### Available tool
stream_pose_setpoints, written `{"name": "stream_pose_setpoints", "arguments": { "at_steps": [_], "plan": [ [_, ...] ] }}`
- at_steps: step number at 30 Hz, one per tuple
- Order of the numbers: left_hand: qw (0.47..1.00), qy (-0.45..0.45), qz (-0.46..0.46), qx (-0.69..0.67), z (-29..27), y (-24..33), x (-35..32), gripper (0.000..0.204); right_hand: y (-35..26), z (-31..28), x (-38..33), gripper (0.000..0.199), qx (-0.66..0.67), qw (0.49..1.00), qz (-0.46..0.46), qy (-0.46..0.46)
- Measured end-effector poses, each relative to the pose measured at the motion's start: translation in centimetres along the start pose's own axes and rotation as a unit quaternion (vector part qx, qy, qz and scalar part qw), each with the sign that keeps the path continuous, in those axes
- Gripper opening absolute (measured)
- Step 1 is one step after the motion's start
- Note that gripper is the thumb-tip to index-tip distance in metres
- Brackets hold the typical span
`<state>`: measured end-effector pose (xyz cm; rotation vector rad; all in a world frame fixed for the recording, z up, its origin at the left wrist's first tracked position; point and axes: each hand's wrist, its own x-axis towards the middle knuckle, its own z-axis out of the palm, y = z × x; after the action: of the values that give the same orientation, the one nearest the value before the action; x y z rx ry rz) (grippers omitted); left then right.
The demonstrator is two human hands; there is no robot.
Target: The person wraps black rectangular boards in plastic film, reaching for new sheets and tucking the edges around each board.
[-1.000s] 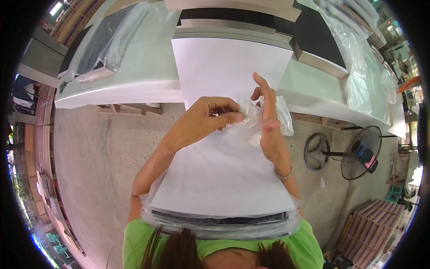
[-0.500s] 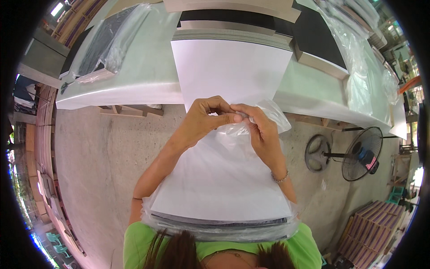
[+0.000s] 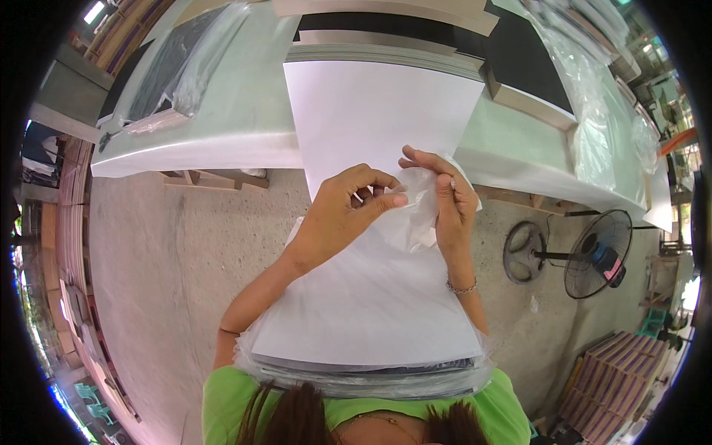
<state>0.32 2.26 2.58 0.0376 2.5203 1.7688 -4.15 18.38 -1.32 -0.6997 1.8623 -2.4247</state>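
Stack of white sheets [image 3: 371, 311] already sleeved in clear plastic bag [image 3: 415, 211]. Left hand [image 3: 345, 215] and right hand [image 3: 452, 204] grip pinches bag mouth; closure unfinished.

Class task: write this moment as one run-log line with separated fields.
left hand: pinching clear plastic bag | right hand: gripping same bag | below: white flat sheet stack against chest | floor: black standing fan

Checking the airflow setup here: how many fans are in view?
1: a black pedestal fan stands on the concrete floor at the right, beyond the right hand. Others may be hidden outside the picture.
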Motion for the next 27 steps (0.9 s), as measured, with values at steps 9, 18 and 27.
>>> {"name": "stream_pose_setpoints", "arguments": {
  "at_steps": [9,18,27],
  "plan": [
    [0.989,-0.068,-0.029,-0.127,1.3,-1.1,-0.7,0.024,1.3,-0.1,-0.7,0.034,0.059,0.996,0.056,-0.023],
    [0.986,-0.088,-0.08,-0.116,1.1,-3.0,-0.1,0.025,2.2,-0.1,-0.9,0.036,0.022,0.999,0.042,0.02],
    [0.981,-0.003,-0.057,-0.183,0.5,-4.0,-0.1,0.016,1.8,-1.1,-2.0,0.012,-0.183,0.979,0.03,-0.083]
  ]
}}
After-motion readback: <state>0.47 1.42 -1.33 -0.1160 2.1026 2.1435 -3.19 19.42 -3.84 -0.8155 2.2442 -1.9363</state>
